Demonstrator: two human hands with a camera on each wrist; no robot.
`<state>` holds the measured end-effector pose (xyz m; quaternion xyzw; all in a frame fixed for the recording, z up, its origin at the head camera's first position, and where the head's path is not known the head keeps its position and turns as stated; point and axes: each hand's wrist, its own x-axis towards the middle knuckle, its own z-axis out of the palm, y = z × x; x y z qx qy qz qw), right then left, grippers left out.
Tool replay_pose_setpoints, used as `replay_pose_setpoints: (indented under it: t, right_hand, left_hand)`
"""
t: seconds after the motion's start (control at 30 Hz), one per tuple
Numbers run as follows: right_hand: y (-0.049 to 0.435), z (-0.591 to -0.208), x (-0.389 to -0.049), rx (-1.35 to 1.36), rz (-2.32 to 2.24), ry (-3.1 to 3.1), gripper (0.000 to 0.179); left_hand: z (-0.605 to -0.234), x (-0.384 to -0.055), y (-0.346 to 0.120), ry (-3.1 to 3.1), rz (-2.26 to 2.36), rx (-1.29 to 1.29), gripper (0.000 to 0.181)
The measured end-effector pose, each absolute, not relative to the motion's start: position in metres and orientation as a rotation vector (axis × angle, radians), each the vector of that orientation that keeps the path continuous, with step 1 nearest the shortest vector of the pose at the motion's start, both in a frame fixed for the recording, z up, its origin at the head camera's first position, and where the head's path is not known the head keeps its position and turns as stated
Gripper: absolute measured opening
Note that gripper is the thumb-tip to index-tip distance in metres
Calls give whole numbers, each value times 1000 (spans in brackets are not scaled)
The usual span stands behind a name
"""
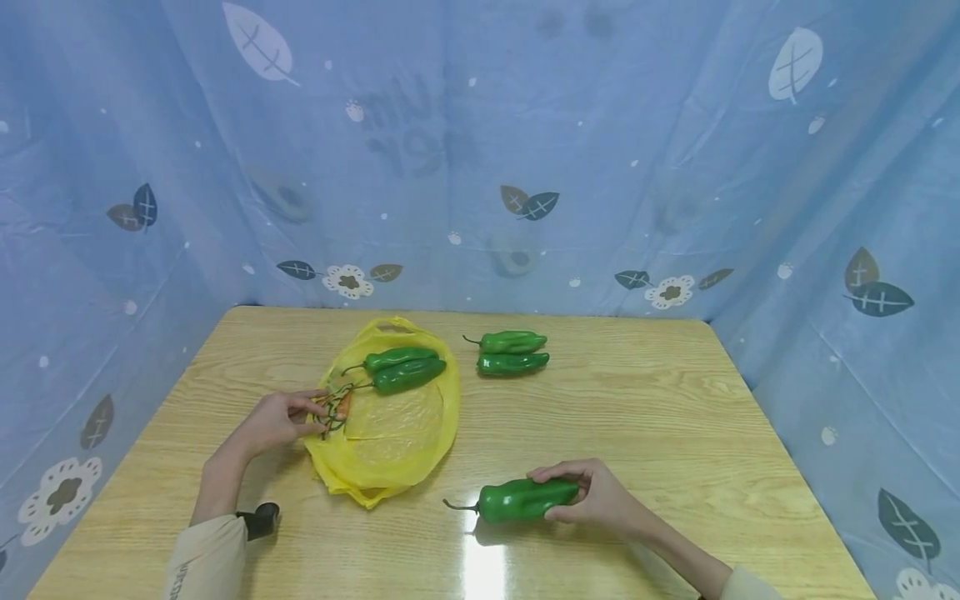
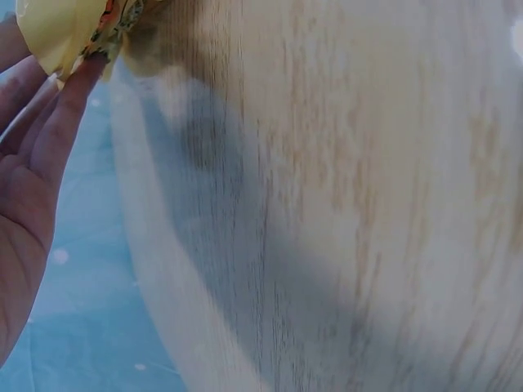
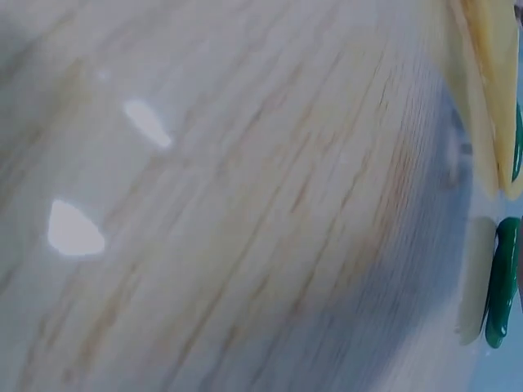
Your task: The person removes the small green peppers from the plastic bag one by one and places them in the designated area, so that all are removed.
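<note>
My left hand [image 1: 279,419] is at the left rim of a yellow plastic bag [image 1: 447,400], pinching its printed edge between thumb and fingers. The left wrist view shows the bag [image 2: 57,28] at the fingertips. Lying open, the bag holds two green peppers [image 1: 408,376], side by side near its back. With my right hand [image 1: 603,500] I grip another large green pepper [image 1: 517,500] by its blunt end, close over the table, its stem pointing left. The right wrist view barely catches this hand.
Two more green peppers [image 1: 513,352] lie together on the wooden table [image 1: 637,400], right of the bag. A blue patterned curtain [image 1: 465,150] surrounds the table at the back and sides. A black strap end [image 1: 260,521] sticks out by the left sleeve [image 1: 206,558].
</note>
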<state>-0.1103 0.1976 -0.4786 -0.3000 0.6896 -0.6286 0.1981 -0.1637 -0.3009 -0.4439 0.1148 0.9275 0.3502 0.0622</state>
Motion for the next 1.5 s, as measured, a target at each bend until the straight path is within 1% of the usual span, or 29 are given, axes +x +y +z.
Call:
replay_pose_setpoints:
  t: [0.37,0.57,0.93,1.17,1.5]
  right_hand:
    - [209,-485,-125,-805,-1758,1949,40]
    - [212,-487,-135,-731,-1723,2003,43]
    - [204,-487,-175,-599,-1720,2088,45]
    - [203,-489,-204,-619,-1691,2154,46]
    - [199,-491,-224,-579,-1657,2171,45]
  left_hand:
    - [-447,-166,-303,2814,1051,371,19]
    - [-448,-167,-304,2773,1083,352,19]
    - [-446,-169,-301,2740,1099,342,23]
    - [-447,-169,-302,2733,1107,356,21]
    - [-446,-167,-302,2715,1132,341,24]
